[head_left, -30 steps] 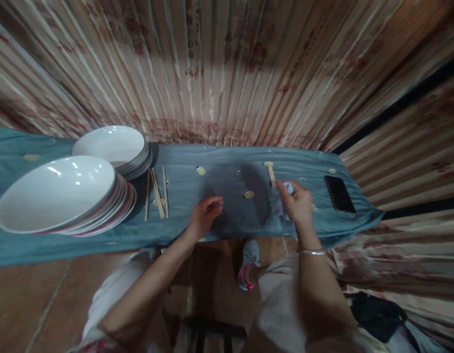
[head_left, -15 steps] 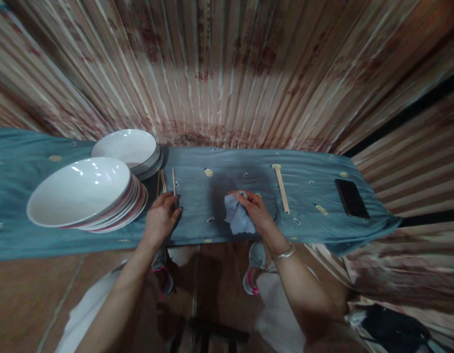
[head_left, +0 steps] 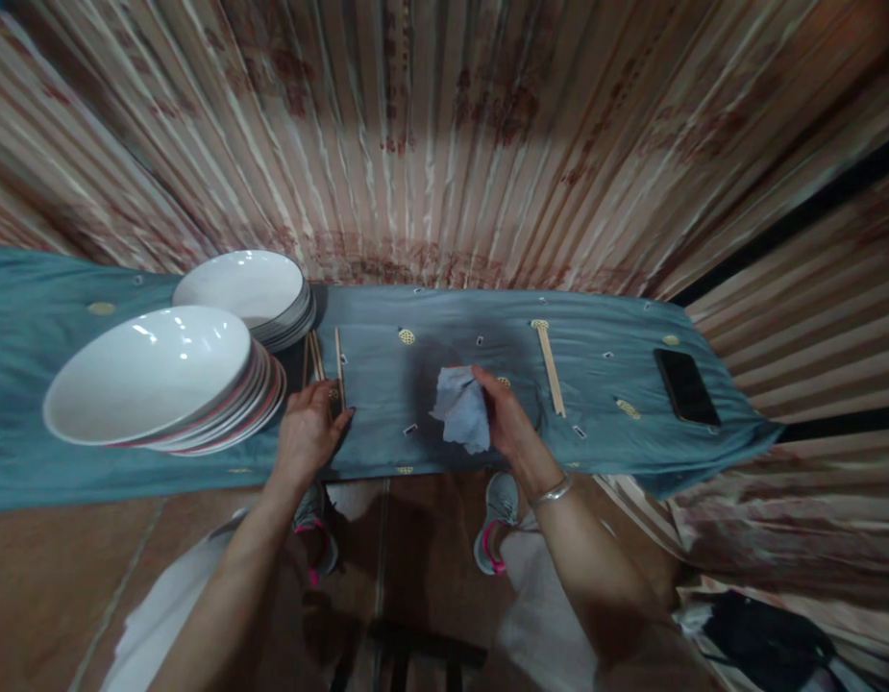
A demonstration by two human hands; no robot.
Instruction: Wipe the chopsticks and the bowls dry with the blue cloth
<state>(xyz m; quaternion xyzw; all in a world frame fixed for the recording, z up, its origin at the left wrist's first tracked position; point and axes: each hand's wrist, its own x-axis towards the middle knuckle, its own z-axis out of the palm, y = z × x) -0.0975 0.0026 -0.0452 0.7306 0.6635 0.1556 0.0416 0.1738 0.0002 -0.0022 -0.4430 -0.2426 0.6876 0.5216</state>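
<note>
My right hand (head_left: 503,415) grips a crumpled light blue cloth (head_left: 461,408) above the table, its thumb along the cloth's upper right edge. Low over the tabletop, my left hand (head_left: 308,425) is open, with thumb and fingers apart. Its fingertips are by the lower ends of several wooden chopsticks (head_left: 316,356). A single chopstick (head_left: 339,365) lies just right of those, its lower end by my left thumb. Whether the hand touches them I cannot tell. More chopsticks (head_left: 551,370) lie side by side to the right of the cloth.
A stack of large white bowls (head_left: 152,380) with red-banded sides stands at left, before a second bowl stack (head_left: 246,288). A black phone (head_left: 687,386) rests at right on the blue tablecloth (head_left: 386,437). Pleated curtains (head_left: 444,144) hang behind the table.
The left fingers have lifted and spread off the single chopstick, showing more of its lower end. In my right hand the cloth has turned and spread a little.
</note>
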